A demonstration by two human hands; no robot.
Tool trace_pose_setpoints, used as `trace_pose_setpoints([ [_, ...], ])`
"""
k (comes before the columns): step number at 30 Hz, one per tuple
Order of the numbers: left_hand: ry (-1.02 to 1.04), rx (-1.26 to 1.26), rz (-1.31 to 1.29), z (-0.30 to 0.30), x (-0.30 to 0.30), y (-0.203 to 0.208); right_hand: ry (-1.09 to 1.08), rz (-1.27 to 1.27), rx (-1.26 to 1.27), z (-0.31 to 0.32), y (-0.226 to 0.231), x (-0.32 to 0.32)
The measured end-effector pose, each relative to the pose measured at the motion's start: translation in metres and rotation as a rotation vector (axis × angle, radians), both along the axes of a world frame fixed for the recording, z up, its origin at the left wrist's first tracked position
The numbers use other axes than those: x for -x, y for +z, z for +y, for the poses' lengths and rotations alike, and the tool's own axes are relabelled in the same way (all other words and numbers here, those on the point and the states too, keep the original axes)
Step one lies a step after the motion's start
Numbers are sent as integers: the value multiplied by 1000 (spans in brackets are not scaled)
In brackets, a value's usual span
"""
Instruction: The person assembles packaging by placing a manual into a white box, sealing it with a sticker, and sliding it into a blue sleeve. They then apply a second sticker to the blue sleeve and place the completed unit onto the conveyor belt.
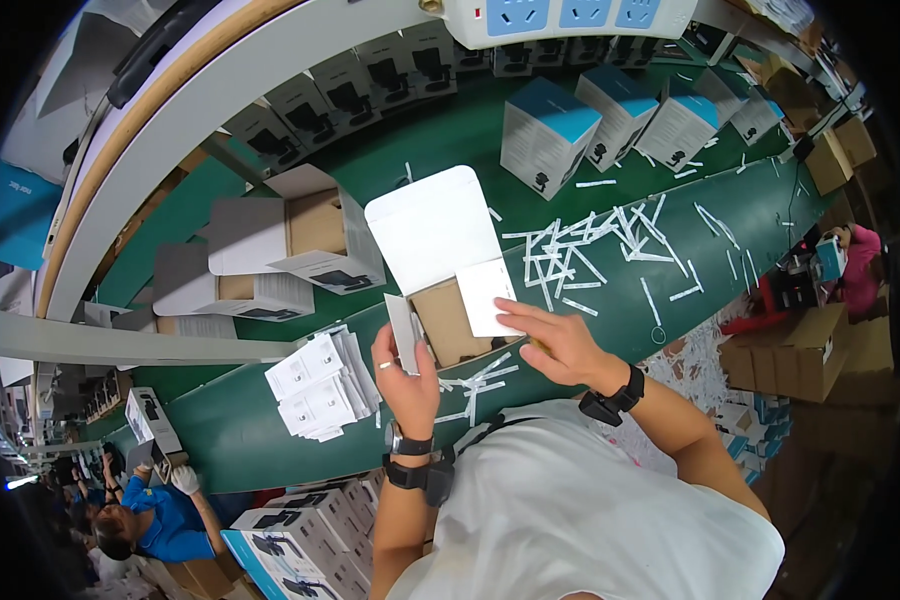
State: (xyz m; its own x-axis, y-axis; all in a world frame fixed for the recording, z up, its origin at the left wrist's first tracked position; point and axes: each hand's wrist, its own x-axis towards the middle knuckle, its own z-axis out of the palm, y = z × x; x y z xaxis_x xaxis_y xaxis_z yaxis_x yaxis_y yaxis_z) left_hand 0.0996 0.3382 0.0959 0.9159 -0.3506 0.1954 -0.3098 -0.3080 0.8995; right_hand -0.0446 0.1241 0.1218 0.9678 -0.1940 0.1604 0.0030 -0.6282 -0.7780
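Green surface runs across the view, bent by the lens. Brown cartons off its right side, paper scrap on the floor beside them. Two other people: one in blue lower left, a white-gloved hand at a box; one in pink far right. Closed white boxes with teal tops stand along the far side, right of center. Two open white boxes sit left, brown inside, flaps up.

Main item: open box, mid-surface, right in front of the wearer, between both hands. Big white lid flap up and away, brown interior visible. Left hand at its left side: thumb inner side, fingers outer side, pinching the left flap. Right hand at the right side: index and middle extended, tips on a white panel; can't tell if flap or loose sheet. Rest of that hand's grip hidden, can't tell. Small yellowish bit under it, unclear.

Leaflet stack just left of the left hand, fanned. Paper strips scattered right of the box, a few more near its close edge.
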Motion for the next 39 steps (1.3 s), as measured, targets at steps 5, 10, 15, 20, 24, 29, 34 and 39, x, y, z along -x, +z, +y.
trace_pose_setpoints([
  [5,-20,-177,-350,-15,7,11,-27,-4,59,0,-1,4],
  [10,-457,-251,-471,-30,23,19,8,-19,-121,-5,7,3],
  [15,-559,-537,-665,-39,20,5,-282,-87,84,-31,3,-30],
  [20,-530,-528,-693,-39,25,1,-352,-154,174,-39,-3,-47],
  [24,-515,-494,-666,-41,27,6,-386,-96,264,-39,-1,-46],
  [29,-508,-490,-689,-42,27,9,-419,-54,263,-35,-1,-48],
  [34,-499,-501,-698,-45,27,6,-325,-207,33,-12,4,-60],
  [39,-509,-475,-711,-45,33,1,-157,-132,205,22,17,-114],
])
